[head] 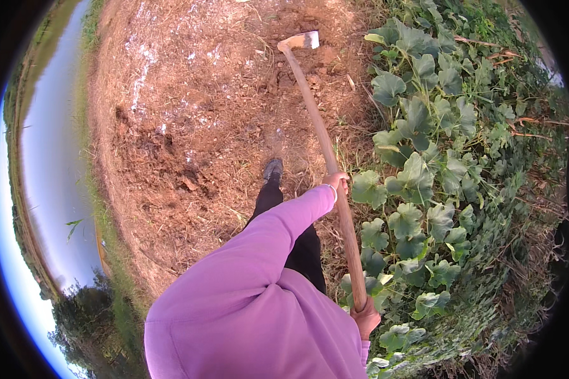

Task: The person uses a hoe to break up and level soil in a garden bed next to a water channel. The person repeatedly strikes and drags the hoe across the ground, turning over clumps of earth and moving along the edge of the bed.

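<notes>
A long wooden-handled hoe [322,128] reaches forward over the bare soil, its metal blade [308,40] lying at or just above the dirt at the top; contact cannot be told. My left hand [336,182], with a pale bracelet at the wrist, is closed round the middle of the handle. Near the handle's lower end, my right hand [367,317] grips the wood. Both arms are in purple sleeves. Loosened reddish-brown soil [289,78] surrounds the blade.
Broad-leaved vines [412,180] grow close along the right of the handle. My shoe [273,169] stands on dry, straw-strewn ground. Rough clods [170,166] and white patches [142,76] mark the soil at left. Beyond a grassy edge lies water [61,142].
</notes>
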The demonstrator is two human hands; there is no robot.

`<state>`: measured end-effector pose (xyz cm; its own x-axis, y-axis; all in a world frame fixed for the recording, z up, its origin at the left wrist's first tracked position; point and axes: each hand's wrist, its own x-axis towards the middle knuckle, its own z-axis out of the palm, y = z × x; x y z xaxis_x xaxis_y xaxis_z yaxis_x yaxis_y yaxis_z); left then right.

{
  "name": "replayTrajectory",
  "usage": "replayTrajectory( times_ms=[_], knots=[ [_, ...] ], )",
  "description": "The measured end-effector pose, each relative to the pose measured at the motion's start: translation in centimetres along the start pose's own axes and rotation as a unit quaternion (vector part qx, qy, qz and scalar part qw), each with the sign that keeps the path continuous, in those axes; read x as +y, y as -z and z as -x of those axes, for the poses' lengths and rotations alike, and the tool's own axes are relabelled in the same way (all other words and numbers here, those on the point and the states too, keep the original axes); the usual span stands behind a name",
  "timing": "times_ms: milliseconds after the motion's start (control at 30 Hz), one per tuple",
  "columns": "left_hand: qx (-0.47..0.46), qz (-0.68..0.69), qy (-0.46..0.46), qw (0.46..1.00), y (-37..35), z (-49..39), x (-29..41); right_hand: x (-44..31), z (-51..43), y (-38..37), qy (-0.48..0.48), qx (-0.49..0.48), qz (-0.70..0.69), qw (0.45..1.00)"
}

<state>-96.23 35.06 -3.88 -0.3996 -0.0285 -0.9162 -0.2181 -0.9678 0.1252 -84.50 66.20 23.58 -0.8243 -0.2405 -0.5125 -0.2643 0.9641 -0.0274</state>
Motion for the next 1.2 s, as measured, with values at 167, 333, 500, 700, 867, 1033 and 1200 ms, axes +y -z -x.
replayTrajectory(
  times_ms=[167,333,500,700,867,1033,1200],
  knots=[
    [-0.009,0.002,0.238,0.971,-0.5,12.8,-11.2,24.2,9.7,-4.3,-0.082,-0.079,-0.048,0.992],
    [-0.024,0.126,0.077,0.989,6.3,10.3,-6.2,31.7,13.6,1.9,-0.120,-0.211,0.029,0.970],
    [0.106,0.085,0.060,0.989,15.6,3.8,-7.0,17.0,8.1,0.3,-0.071,-0.062,0.232,0.968],
    [0.145,0.126,-0.033,0.981,15.0,10.1,-4.3,19.5,4.2,-7.0,-0.013,-0.100,0.061,0.993],
    [0.107,0.138,-0.285,0.942,11.8,17.4,10.0,7.2,-10.4,-13.3,0.101,-0.148,-0.103,0.978],
    [0.133,0.086,-0.493,0.856,10.6,21.3,23.7,-8.6,-13.6,-9.4,0.208,-0.101,-0.135,0.964],
    [0.133,0.045,-0.413,0.900,13.4,13.6,25.5,-9.2,-10.5,-5.9,0.205,-0.156,-0.143,0.955]
  ],
)
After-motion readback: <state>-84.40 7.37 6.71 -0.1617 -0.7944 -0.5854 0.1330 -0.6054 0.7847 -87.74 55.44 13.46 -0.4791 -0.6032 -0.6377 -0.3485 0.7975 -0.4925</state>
